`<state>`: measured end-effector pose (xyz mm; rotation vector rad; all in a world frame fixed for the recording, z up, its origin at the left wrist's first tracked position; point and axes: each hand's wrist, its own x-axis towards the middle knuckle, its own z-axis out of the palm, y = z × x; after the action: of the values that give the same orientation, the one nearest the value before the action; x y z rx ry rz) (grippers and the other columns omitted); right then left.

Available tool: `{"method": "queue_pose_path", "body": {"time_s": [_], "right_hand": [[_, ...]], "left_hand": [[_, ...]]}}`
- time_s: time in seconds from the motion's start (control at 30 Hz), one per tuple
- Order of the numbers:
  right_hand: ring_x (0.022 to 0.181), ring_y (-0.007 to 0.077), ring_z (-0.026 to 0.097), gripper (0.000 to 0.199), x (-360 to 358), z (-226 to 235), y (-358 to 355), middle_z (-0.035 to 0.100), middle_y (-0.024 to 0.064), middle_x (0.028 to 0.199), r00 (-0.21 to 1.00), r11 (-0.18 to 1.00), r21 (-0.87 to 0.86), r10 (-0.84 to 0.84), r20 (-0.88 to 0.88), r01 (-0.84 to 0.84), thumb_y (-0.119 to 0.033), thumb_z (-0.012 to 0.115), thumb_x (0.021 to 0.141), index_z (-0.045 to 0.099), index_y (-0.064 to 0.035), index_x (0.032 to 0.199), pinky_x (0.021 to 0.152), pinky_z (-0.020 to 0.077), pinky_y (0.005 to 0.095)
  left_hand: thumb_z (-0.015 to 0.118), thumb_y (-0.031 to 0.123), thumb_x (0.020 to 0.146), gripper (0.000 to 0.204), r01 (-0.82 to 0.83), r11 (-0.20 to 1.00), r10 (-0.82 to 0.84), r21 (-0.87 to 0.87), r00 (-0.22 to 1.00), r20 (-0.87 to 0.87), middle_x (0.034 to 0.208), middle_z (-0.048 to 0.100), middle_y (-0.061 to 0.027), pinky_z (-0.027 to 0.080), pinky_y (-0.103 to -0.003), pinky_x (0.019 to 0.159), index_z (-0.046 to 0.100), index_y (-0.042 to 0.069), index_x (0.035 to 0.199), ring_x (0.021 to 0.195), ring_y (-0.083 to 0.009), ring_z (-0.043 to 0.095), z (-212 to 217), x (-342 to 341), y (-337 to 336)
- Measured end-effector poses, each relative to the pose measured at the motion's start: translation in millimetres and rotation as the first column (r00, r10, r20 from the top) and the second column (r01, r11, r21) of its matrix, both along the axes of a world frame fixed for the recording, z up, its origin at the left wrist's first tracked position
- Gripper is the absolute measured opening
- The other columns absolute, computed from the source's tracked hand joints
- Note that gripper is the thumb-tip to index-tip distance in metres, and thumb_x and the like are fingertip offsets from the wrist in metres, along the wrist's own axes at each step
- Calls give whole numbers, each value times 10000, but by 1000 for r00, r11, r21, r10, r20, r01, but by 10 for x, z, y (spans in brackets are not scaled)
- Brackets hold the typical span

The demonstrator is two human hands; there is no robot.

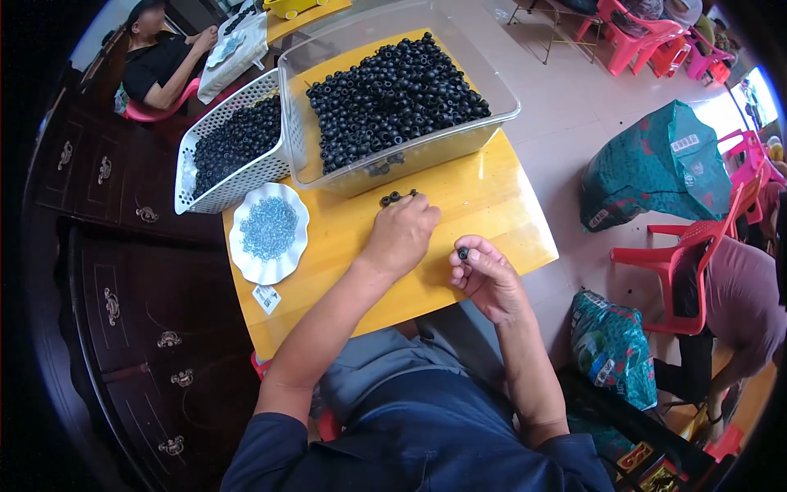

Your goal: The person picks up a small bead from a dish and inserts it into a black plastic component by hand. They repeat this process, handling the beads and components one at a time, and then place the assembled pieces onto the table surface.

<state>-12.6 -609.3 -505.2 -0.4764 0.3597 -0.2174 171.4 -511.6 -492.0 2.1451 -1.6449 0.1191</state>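
Notably, left hand (pixel 403 232) rests fingers-down on a short row of small black round beads (pixel 397 197) on the yellow wooden desk (pixel 484 205), just before the clear plastic tub (pixel 492 123); right hand (pixel 484 275), nearer the body, pinches one black bead (pixel 463 253).

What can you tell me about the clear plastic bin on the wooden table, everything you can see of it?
The clear plastic bin is a see-through rectangular tub with rounded corners and a thick rim, open on top. It sits upright at the far end of the yellow wooden table, heaped on one side with small black beads. A white perforated basket presses against its left wall. Neither hand touches it.
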Motion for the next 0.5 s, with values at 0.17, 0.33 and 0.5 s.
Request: {"method": "queue_pose_path", "body": {"time_s": [0.17, 0.33, 0.5], "right_hand": [[837, 134, 688, 244, -3, 22, 14, 698, 58, 996, 1000, 1000, -4, -15, -5, 15, -175, 673, 982, 623, -61, 1192, 803, 590, 307], [838, 133, 675, 241, 45, 82, 87, 704, 56, 1003, 999, 999, -42, -21, -41, 19, -188, 694, 969, 644, -66, 1171, 796, 562, 292], [838, 128, 653, 246, 118, 132, 185, 706, 52, 1016, 998, 996, -84, -2, -57, -3, -208, 717, 952, 661, -66, 1145, 781, 528, 278]], "left_hand": [[666, 102, 856, 36, -2, 999, -1, -52, 998, -64, 855, 659, -119, 553, -442, 677, 643, 74, 850, 825, -344, 669, 41, -51, 43], [698, 31, 842, 36, -91, 980, -4, -179, 882, -470, 812, 703, -107, 557, -344, 635, 667, 38, 857, 722, -253, 703, 333, -233, 279], [742, -14, 817, 75, -169, 949, -58, -267, 738, -673, 785, 702, -52, 537, -258, 638, 687, 17, 857, 691, -113, 668, 523, -315, 523]]}}
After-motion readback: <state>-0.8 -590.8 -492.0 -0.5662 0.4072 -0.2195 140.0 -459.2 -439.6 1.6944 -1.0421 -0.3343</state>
